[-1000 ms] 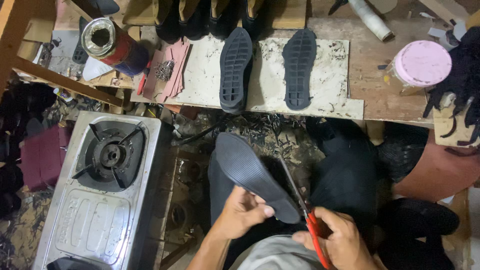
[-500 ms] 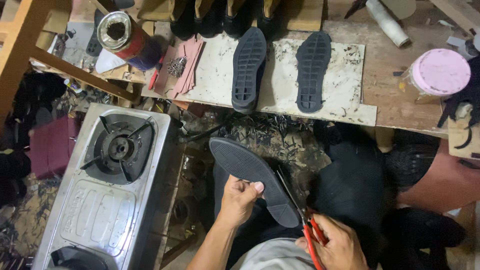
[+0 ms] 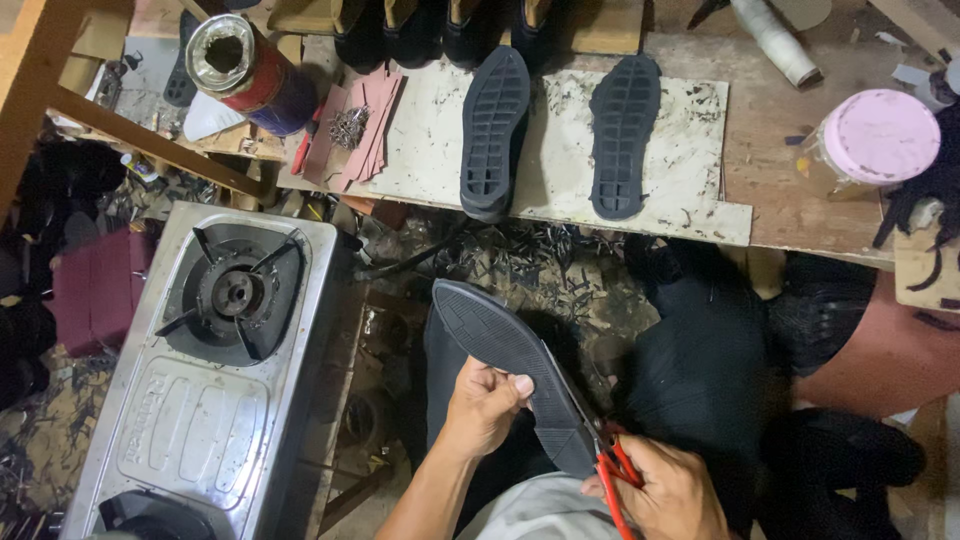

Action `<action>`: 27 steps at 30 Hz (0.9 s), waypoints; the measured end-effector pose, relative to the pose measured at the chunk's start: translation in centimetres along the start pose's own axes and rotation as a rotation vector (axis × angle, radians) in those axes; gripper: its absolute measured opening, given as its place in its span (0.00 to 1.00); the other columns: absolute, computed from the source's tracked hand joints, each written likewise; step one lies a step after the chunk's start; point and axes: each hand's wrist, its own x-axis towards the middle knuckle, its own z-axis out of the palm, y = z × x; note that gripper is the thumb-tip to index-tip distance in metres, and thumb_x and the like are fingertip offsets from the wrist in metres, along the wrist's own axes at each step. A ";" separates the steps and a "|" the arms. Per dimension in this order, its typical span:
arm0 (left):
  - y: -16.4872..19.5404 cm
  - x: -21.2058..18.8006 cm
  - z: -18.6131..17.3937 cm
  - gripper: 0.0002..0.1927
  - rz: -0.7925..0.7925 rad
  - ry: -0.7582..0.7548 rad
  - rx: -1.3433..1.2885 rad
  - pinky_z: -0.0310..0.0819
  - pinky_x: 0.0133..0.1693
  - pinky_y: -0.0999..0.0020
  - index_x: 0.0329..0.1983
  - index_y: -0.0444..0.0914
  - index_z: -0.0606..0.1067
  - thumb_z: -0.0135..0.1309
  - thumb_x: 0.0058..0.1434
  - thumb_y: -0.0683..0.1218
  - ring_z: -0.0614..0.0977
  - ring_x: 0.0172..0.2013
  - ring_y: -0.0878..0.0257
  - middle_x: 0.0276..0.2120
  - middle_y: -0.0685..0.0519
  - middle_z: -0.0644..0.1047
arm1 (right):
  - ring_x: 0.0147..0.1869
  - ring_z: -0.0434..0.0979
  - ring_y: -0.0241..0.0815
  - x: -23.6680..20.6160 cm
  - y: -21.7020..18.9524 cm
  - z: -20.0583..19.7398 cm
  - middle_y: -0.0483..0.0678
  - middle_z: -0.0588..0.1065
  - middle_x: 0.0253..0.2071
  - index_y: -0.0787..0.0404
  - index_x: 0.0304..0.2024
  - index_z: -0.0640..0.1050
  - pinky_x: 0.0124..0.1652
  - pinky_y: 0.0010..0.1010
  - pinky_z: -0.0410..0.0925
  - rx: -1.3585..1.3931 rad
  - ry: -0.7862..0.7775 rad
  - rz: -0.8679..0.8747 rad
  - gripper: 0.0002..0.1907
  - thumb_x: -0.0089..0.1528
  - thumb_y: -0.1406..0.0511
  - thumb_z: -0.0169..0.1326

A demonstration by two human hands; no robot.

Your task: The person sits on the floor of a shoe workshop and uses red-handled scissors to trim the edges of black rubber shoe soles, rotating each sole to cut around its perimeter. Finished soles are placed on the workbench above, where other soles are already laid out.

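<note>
Scrap-strewn floor below — left hand point(image 3: 482, 405) pinches a ribbed black rubber sole point(image 3: 510, 350), right hand point(image 3: 668, 490) grips red-handled scissors point(image 3: 606, 462).

Even overhead light, sharp; floor shadows dim.

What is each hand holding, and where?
Left hand grips the black shoe sole at its middle edge; right hand holds red-handled scissors by the handles.

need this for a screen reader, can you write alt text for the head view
Seen from above, a left hand holds a black rubber sole while the right hand trims its edge with red-handled scissors. Two more soles lie on a workbench ahead, and a gas stove sits to the left.
</note>
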 end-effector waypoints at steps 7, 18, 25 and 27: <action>-0.2 -0.2 -0.8 0.21 -0.013 0.004 0.009 0.74 0.36 0.70 0.56 0.36 0.70 0.60 0.60 0.35 0.79 0.35 0.65 0.41 0.51 0.79 | 0.25 0.83 0.44 0.5 -1.5 -1.1 0.51 0.80 0.26 0.62 0.47 0.81 0.28 0.35 0.74 -0.063 0.023 0.025 0.35 0.41 0.57 0.76; -1.4 -0.6 -2.0 0.19 -0.075 -0.072 0.039 0.75 0.38 0.70 0.55 0.34 0.72 0.59 0.60 0.33 0.80 0.35 0.65 0.42 0.50 0.80 | 0.26 0.85 0.43 0.7 -1.2 -1.6 0.51 0.81 0.23 0.60 0.44 0.81 0.28 0.32 0.75 -0.112 0.044 -0.109 0.32 0.40 0.57 0.76; -1.7 -0.7 -2.5 0.19 -0.111 -0.103 0.075 0.76 0.38 0.69 0.55 0.34 0.73 0.60 0.60 0.34 0.80 0.35 0.66 0.41 0.50 0.80 | 0.30 0.84 0.46 0.5 -0.6 -1.9 0.53 0.82 0.29 0.65 0.45 0.80 0.32 0.34 0.74 -0.135 0.095 -0.198 0.30 0.43 0.59 0.73; -1.6 -0.8 -2.3 0.20 -0.121 -0.126 0.092 0.76 0.38 0.68 0.55 0.33 0.73 0.61 0.60 0.34 0.80 0.35 0.66 0.42 0.50 0.80 | 0.33 0.85 0.44 0.5 -0.4 -1.8 0.51 0.82 0.31 0.63 0.47 0.81 0.35 0.32 0.75 -0.120 0.069 -0.173 0.33 0.44 0.54 0.76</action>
